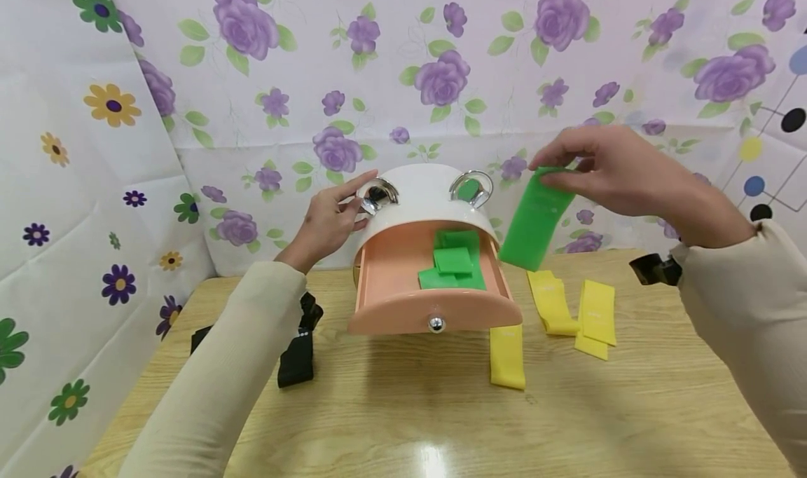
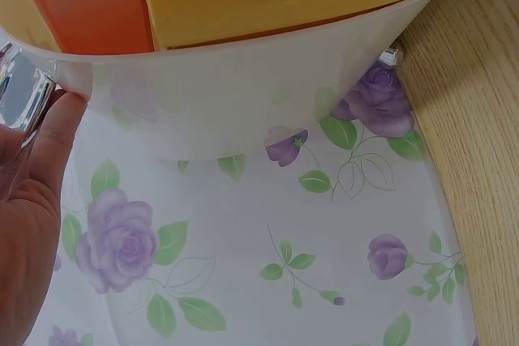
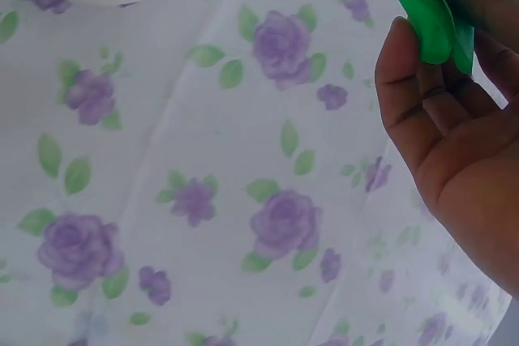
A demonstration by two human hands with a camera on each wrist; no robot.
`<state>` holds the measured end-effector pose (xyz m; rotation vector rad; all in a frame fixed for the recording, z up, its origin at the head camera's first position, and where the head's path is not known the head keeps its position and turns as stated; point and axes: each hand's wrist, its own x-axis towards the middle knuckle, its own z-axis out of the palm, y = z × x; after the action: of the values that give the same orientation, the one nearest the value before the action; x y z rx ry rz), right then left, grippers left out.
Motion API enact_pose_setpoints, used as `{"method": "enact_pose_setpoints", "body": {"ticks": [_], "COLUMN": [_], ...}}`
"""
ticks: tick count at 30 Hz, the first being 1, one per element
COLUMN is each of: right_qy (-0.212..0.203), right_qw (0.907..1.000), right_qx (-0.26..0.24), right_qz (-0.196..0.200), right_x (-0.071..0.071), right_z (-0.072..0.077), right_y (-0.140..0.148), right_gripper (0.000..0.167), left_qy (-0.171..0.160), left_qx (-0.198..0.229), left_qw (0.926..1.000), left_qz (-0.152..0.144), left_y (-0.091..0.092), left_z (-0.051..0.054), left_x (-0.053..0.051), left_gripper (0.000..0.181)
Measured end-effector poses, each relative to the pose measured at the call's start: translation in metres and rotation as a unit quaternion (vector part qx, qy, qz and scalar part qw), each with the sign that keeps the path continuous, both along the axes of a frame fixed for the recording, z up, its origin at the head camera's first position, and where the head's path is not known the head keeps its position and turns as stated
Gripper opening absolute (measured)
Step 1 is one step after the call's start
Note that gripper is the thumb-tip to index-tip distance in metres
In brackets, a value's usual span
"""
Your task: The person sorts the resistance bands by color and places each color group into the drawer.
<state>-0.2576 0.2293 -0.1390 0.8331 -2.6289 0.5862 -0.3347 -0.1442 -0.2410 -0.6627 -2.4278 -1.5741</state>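
The right hand (image 1: 621, 173) pinches the top of a green band (image 1: 536, 222), which hangs down just right of a white box (image 1: 422, 190). In the right wrist view the green band (image 3: 422, 6) is folded between the thumb and fingers of the right hand (image 3: 462, 119). A peach drawer (image 1: 391, 310) with a silver knob stands pulled out of the box, and several green pieces (image 1: 452, 261) lie in its right part. The left hand (image 1: 328, 219) grips the silver ring (image 1: 378, 194) on the box's left; the left wrist view shows its fingers (image 2: 61, 131) against the white wall (image 2: 211, 103).
Several yellow bands (image 1: 597, 313) lie on the wooden table (image 1: 403, 408) to the right of the box, one of them (image 1: 507, 359) near the drawer's right front. Black bands (image 1: 295, 359) are at the left, partly behind the left sleeve. A floral cloth (image 1: 284, 64) hangs behind.
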Motion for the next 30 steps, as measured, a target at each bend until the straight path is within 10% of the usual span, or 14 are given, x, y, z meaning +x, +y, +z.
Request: {"method": "enact_pose_setpoints", "body": {"ticks": [9, 16, 25, 30], "right_qy": [0.008, -0.072, -0.175, -0.169], "right_qw": [0.9918, 0.9736, 0.9558, 0.9686], "right_qx": [-0.042, -0.078, -0.100, -0.061], "right_qz": [0.120, 0.202, 0.214, 0.172], "right_x": [0.004, 0.004, -0.012, -0.017], "right_z": [0.015, 0.009, -0.027, -0.051], "right_y": [-0.033, -0.056, -0.079, -0.087], "right_gripper": [0.021, 0.021, 0.014, 0.017], "left_qy": [-0.007, -0.010, -0.008, -0.007], "left_qx": [0.001, 0.004, 0.002, 0.003], "left_qw": [1.0000, 0.9999, 1.0000, 1.0000], "left_qz": [0.004, 0.000, 0.000, -0.001], "left_y": [0.000, -0.001, -0.001, -0.001], "left_z": [0.001, -0.001, 0.000, -0.001], "left_x": [0.000, -0.001, 0.000, 0.000], "left_gripper": [0.053, 0.052, 0.051, 0.051]}}
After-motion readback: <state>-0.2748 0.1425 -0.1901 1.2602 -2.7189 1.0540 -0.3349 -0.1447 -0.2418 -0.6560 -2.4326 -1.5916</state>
